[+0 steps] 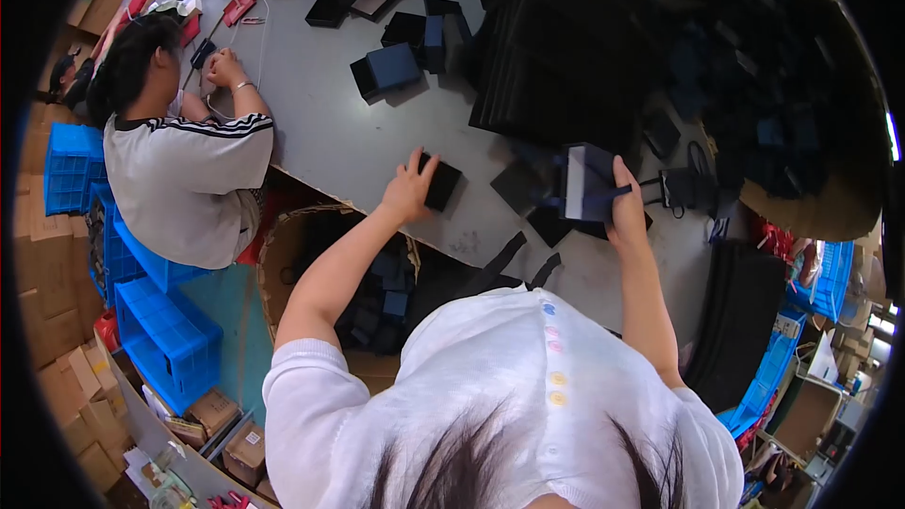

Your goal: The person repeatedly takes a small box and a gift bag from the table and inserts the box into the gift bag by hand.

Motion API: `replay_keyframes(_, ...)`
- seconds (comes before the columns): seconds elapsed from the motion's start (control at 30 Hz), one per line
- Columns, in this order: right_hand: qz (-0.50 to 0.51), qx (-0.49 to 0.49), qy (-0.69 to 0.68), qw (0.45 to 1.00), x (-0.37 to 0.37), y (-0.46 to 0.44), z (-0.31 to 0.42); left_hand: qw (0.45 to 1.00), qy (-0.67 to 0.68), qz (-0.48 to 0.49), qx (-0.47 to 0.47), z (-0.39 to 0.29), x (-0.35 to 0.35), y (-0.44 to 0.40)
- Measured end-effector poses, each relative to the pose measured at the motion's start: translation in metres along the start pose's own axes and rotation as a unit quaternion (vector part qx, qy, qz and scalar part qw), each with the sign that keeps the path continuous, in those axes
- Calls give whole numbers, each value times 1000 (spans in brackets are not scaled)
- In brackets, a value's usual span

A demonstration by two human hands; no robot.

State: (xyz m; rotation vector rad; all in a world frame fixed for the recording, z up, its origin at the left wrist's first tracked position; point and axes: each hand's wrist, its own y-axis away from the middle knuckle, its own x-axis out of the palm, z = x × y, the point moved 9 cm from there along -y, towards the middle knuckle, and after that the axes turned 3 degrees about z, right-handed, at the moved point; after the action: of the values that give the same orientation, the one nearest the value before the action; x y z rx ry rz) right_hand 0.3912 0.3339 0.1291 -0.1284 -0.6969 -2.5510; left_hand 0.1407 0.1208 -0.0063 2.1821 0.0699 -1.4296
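Note:
My right hand (625,205) grips a small dark blue box (596,170) by its right side, above the table. A pale panel shows along the box's left part, and a dark ribbon strip sticks out across its front. My left hand (408,192) is at a small black box (443,183) on the table near its front edge. Its fingers reach over the box's top left side and the thumb lies low, so the hand is around it. Flat black squares (515,188) lie between my hands, partly under the held box.
A tall stack of black sheets (556,47) stands behind my right hand. Several small boxes (391,68) are scattered at the back of the grey table (311,132). A co-worker (184,151) sits at the left, near blue crates (165,344). An open carton (283,264) is below the table edge.

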Motion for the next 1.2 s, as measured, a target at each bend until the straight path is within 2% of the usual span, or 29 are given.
replay_keyframes(0.03,12,-10,11,1000,-2,-2,-3,998,48,-46,15,2,-10,0)
replay_keyframes(0.07,-2,-21,29,999,-7,-3,-6,998,46,-46,21,-2,-8,2)
replay_keyframes(0.13,-34,-55,82,995,-23,-8,-14,974,148,-169,34,-15,-44,19)
replay_keyframes(0.17,-58,-71,99,991,-27,-7,-15,960,212,-180,34,-38,-71,33)
replay_keyframes(0.2,-63,-68,98,991,-24,-1,-15,961,212,-174,36,-62,-96,43)
replay_keyframes(0.27,-33,-65,144,987,-6,8,-9,910,337,-196,141,-111,-142,68)
replay_keyframes(0.4,33,-18,100,994,15,12,-22,910,330,-186,170,-150,-144,69)
replay_keyframes(0.47,36,-11,89,995,20,14,-22,942,262,-162,131,-152,-134,64)
replay_keyframes(0.53,53,-62,141,987,26,18,-17,948,240,-146,147,-163,-131,70)
replay_keyframes(0.6,69,-26,151,986,28,23,-24,953,220,-131,165,-171,-126,74)
replay_keyframes(0.67,76,-95,241,963,29,24,-19,925,300,-141,187,-165,-129,77)
replay_keyframes(0.7,100,-93,214,967,31,26,-28,875,431,-144,170,-151,-129,75)
replay_keyframes(0.73,84,-56,213,972,34,33,-39,841,489,-178,147,-138,-124,71)
replay_keyframes(0.77,56,-131,307,941,47,47,-33,808,546,-166,148,-145,-110,67)
replay_keyframes(0.8,76,-161,301,937,64,55,-49,771,601,-152,146,-154,-100,67)
replay_keyframes(0.83,71,-177,250,949,73,66,-42,769,605,-145,149,-158,-97,70)
replay_keyframes(0.87,100,-125,228,960,74,57,-61,800,560,-162,142,-153,-102,72)
replay_keyframes(0.93,249,-158,257,921,102,87,-43,860,459,-186,126,-134,-113,85)
replay_keyframes(0.97,363,-133,306,870,105,98,-47,862,473,-140,116,-119,-113,94)
replay_keyframes(1.0,469,-112,350,803,94,102,-47,894,423,-81,123,-100,-108,106)
replay_keyframes(1.03,438,-259,402,761,66,81,-37,936,331,-20,118,-85,-106,124)
replay_keyframes(1.07,307,-238,483,785,22,43,-23,980,194,6,52,-53,-92,143)
replay_keyframes(1.1,136,-277,555,773,-38,8,-8,996,86,-16,8,-29,-91,159)
replay_keyframes(1.13,2,-273,600,752,-99,-25,1,993,79,-46,-69,-18,-97,169)
replay_keyframes(1.17,-91,-214,697,678,-153,-50,4,987,109,-73,-92,-11,-98,170)
replay_keyframes(1.2,-116,-123,755,634,-204,-82,-4,978,138,-101,-117,-5,-96,170)
